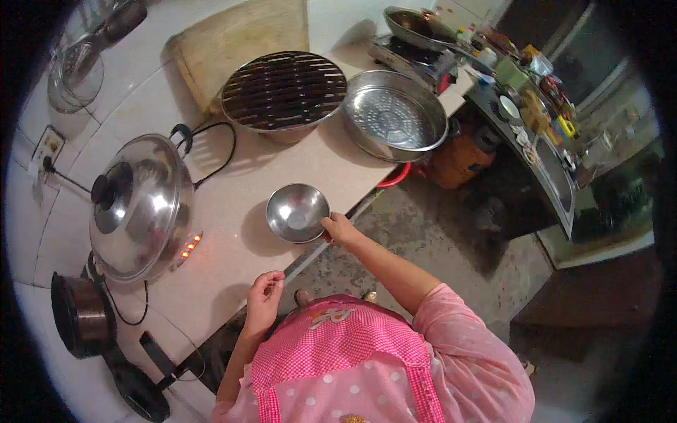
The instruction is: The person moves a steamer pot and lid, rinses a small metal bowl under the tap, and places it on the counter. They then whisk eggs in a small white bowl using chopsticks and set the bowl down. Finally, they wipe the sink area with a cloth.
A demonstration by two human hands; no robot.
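Note:
A shallow stainless steel bowl (298, 212) is in my right hand (339, 230), which grips it by the near right rim. The bowl is tipped slightly towards me over the pale countertop (227, 211), and its inside looks bare. My left hand (266, 294) hangs loosely curled by the counter's front edge, and I see nothing in it. To the left, a domed steel lid (151, 203) with a black knob covers an electric pot (185, 219). Several orange lights glow on the pot's front.
Behind the bowl stand a slatted round rack (284, 91) on a pot and a perforated steel steamer tray (392, 113). A wok (418, 27) sits on a stove. Left are a dark saucepan (83, 317) and a phone-like dark object (157, 353). A power cord (232, 145) loops across the counter.

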